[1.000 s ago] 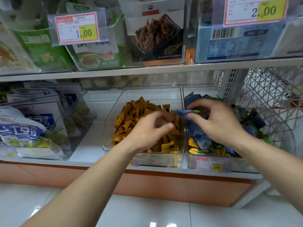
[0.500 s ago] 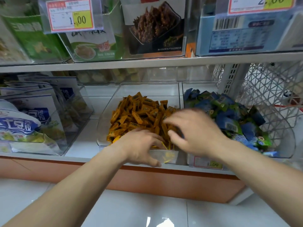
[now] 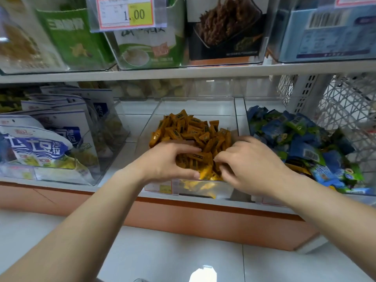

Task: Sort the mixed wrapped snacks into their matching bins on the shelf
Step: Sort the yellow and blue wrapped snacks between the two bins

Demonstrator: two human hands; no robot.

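A clear bin point(image 3: 235, 110) in the middle of the lower shelf holds a heap of orange wrapped snacks point(image 3: 189, 129), with a few brighter yellow packets point(image 3: 203, 186) at its front. My left hand point(image 3: 166, 161) is in the front of this heap, thumb and fingers curled round a bunch of orange snacks. My right hand point(image 3: 252, 167) is beside it, fingers curled into the same heap with the fingertips hidden among the wrappers. The neighbouring bin to the right is piled with blue and green wrapped snacks point(image 3: 295, 135).
Large blue-and-white bags point(image 3: 40, 147) stand in a clear bin to the left. The upper shelf point(image 3: 183, 72) overhangs closely, carrying boxed goods and a price tag point(image 3: 125, 13). A white wire basket point(image 3: 345, 102) hangs at the right. White floor tiles point(image 3: 162, 257) lie below.
My right hand has left the blue-green bin and come left into the orange bin. My left hand has closed round orange snacks at the front. The view has moved closer to the shelf.
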